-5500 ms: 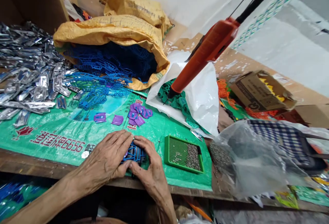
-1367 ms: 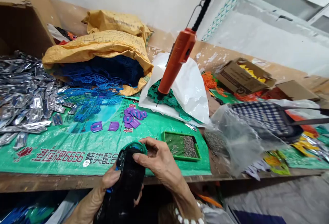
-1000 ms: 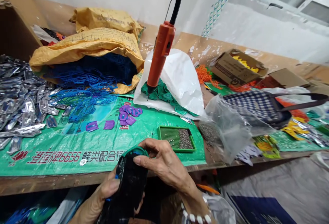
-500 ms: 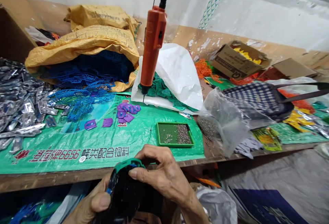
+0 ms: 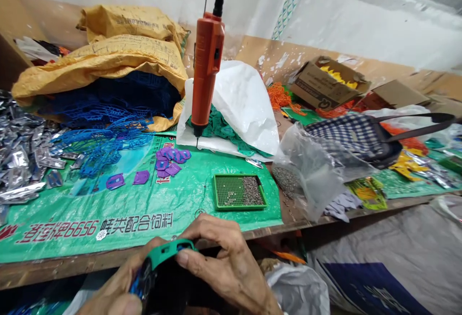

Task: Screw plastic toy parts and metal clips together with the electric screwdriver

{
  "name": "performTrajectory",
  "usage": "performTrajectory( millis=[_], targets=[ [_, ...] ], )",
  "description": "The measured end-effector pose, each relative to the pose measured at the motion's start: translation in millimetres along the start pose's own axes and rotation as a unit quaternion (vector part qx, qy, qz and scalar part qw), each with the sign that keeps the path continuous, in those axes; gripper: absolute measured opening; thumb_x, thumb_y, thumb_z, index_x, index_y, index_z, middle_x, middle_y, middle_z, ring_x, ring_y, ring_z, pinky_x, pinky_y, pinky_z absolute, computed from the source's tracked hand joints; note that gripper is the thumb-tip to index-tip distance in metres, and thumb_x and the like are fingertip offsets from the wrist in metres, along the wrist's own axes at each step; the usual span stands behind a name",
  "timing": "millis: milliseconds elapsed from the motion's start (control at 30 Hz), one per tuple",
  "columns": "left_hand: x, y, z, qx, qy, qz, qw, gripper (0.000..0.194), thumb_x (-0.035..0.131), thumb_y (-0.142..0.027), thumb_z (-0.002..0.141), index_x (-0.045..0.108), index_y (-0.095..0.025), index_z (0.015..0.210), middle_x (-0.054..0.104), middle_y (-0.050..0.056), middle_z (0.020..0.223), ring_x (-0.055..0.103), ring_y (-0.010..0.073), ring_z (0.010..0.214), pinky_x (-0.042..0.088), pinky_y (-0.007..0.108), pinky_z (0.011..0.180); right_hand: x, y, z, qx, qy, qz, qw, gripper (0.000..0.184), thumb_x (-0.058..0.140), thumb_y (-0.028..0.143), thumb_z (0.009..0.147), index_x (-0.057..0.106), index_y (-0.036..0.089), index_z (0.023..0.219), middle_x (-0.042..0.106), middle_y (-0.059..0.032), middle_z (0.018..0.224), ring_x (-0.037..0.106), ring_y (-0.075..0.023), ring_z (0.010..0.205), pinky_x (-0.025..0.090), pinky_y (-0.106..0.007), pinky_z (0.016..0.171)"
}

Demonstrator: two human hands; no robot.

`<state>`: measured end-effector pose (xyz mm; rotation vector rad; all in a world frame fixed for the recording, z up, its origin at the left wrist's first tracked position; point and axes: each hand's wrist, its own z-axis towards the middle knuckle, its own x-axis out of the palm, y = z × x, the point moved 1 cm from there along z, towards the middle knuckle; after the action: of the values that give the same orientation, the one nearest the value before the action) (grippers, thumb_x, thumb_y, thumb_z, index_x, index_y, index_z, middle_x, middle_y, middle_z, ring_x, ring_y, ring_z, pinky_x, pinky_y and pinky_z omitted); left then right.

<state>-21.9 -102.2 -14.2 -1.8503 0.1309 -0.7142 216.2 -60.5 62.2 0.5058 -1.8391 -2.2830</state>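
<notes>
Low at the front edge of the bench, I hold a black plastic piece (image 5: 169, 283) that looks like a toy car body. A curved green plastic part (image 5: 169, 251) sits across its upper end, with bits of blue at its side. My left hand (image 5: 117, 283) is wrapped round the left side, thumb in front. My right hand (image 5: 225, 262) pinches the green part at the upper right, thumb on the near face, fingers behind. The lower end of the body is dark and cut off by the frame.
An orange electric screwdriver (image 5: 207, 69) hangs over the bench. Behind my hands stands a green tray of screws (image 5: 221, 204). Purple parts (image 5: 169, 160), blue frames (image 5: 97, 153), a yellow sack (image 5: 108, 59), a white bag of green parts (image 5: 245, 98) and silver parts (image 5: 21, 161) lie around.
Earlier both hands were over blue and purple parts on the bench; now they hold the black body with the green part. Lately the hands have sunk lower in view and the body has tilted.
</notes>
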Motion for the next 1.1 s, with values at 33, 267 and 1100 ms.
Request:
performTrajectory(
  millis=[33,267,1100],
  targets=[
    [-8.1,-1.8,0.3,0.025,-0.016,0.07,0.997,0.067,0.078,-0.056,0.072,0.065,-0.039,0.136,0.07,0.005,0.132,0.066,0.0393,0.117,0.056,0.049,0.096,-2.0,-2.2,-0.5,0.003,-0.002,0.014,1.0,0.017,0.076,0.036,0.088,0.079,0.023,0.099,0.074,-0.0008,0.086,0.068,-0.0151,0.082,0.05,-0.025,0.072],
    [-29.9,-37.8,57.6,0.22,-0.098,0.636,0.733,0.059,0.064,-0.036,0.091,0.051,-0.042,0.148,0.067,0.007,0.121,0.069,0.0271,0.1,0.055,0.033,0.08,-28.7,-33.3,-8.4,0.109,-0.162,-0.019,0.981,0.031,0.073,0.035,0.086,0.075,0.022,0.114,0.078,-0.0054,0.102,0.072,-0.0187,0.088,0.056,-0.029,0.081],
    [-18.4,-29.8,90.9,0.293,-0.119,0.789,0.527,0.059,0.051,-0.012,0.092,0.056,-0.044,0.141,0.062,0.004,0.106,0.063,0.0228,0.085,0.053,0.034,0.079,-125.2,-68.0,-9.3,0.112,-0.322,-0.427,0.838,0.047,0.049,0.049,0.095,0.076,0.011,0.099,0.077,-0.0205,0.095,0.071,-0.0289,0.081,0.053,-0.042,0.078]
  ],
)
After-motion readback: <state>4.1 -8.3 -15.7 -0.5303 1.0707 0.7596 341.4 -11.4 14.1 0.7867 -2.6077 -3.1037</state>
